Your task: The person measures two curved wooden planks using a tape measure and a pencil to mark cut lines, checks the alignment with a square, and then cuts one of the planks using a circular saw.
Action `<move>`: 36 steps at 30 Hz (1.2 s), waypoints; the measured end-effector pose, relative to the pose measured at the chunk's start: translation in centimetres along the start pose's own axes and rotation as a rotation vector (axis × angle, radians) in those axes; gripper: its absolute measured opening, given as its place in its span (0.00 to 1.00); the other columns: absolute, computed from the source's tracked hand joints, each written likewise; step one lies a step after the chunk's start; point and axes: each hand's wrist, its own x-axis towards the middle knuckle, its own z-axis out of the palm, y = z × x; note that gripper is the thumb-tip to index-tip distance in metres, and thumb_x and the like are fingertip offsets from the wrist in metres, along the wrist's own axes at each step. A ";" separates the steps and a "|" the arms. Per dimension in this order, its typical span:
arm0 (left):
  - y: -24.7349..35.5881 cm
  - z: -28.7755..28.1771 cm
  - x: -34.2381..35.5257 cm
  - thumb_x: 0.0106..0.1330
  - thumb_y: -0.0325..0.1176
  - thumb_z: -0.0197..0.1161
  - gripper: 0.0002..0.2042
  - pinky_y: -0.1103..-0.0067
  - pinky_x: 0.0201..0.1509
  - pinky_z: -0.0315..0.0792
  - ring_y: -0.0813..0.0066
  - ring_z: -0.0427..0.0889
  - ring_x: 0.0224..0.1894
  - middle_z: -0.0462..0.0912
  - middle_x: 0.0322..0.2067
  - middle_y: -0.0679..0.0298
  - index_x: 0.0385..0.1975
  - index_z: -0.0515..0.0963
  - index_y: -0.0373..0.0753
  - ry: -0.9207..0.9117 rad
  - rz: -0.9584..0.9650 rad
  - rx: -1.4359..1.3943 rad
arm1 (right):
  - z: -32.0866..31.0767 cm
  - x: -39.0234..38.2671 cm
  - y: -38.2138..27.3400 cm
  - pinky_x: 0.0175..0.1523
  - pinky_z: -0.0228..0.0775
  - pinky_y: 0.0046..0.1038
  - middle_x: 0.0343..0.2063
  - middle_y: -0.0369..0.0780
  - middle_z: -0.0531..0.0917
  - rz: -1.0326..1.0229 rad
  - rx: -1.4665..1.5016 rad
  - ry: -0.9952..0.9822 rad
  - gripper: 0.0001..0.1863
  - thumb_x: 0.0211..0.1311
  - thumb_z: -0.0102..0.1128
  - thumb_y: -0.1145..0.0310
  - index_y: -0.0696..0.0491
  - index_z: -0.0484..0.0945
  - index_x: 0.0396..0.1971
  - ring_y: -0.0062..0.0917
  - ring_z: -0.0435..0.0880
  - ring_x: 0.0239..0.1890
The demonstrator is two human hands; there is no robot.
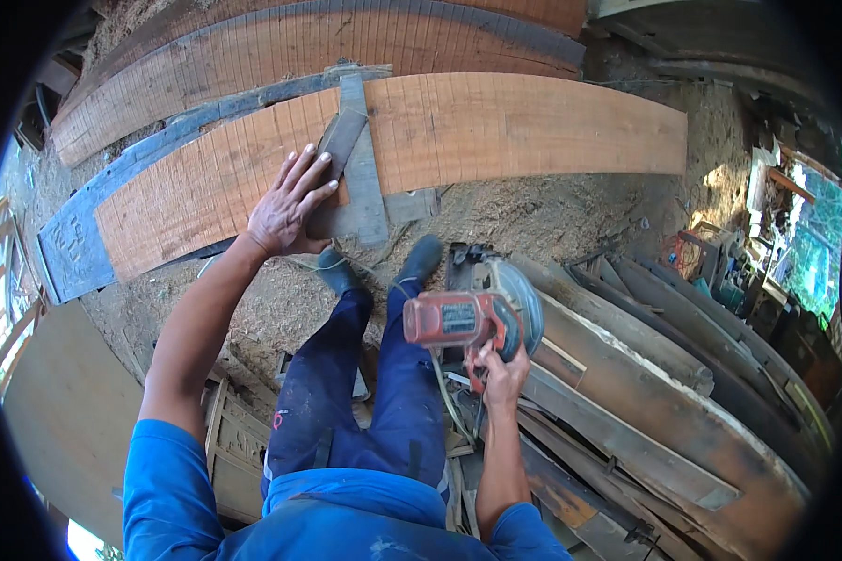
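Over a plank [524, 126], the left hand [288, 208] spreads (by a dark block [344, 140]); the right hand [501, 374] grips a red saw [463, 321].

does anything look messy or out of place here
Yes, somewhat: loose sawdust litters the ground beside the plank, and the boards at right lie in an uneven heap, not squarely stacked, near the saw in the right hand.

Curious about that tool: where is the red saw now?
The red saw is right of centre in the head view, in the right hand, near the right boot.
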 end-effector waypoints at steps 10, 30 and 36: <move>0.3 0.1 -0.7 0.33 0.47 0.77 0.46 0.53 0.77 0.42 0.43 0.47 0.74 0.54 0.70 0.49 0.59 0.65 0.45 0.023 0.034 0.027 | 6.6 -4.5 -2.4 0.41 0.76 0.30 0.30 0.44 0.84 -0.527 -0.339 0.050 0.22 0.48 0.65 0.75 0.62 0.78 0.47 0.29 0.85 0.31; 0.3 0.1 -0.6 0.34 0.45 0.78 0.42 0.54 0.78 0.40 0.42 0.44 0.74 0.53 0.71 0.49 0.54 0.68 0.41 0.023 0.010 -0.017 | 10.1 -1.9 -2.6 0.36 0.77 0.29 0.29 0.45 0.84 -0.421 -0.257 -0.114 0.25 0.46 0.65 0.77 0.60 0.77 0.50 0.30 0.86 0.29; 0.2 0.2 -0.7 0.30 0.41 0.79 0.44 0.51 0.76 0.40 0.38 0.45 0.74 0.55 0.69 0.46 0.54 0.65 0.41 0.023 0.030 -0.052 | 10.0 -1.8 -3.0 0.37 0.77 0.31 0.32 0.47 0.85 -0.453 -0.288 -0.137 0.26 0.46 0.67 0.76 0.59 0.77 0.50 0.34 0.87 0.31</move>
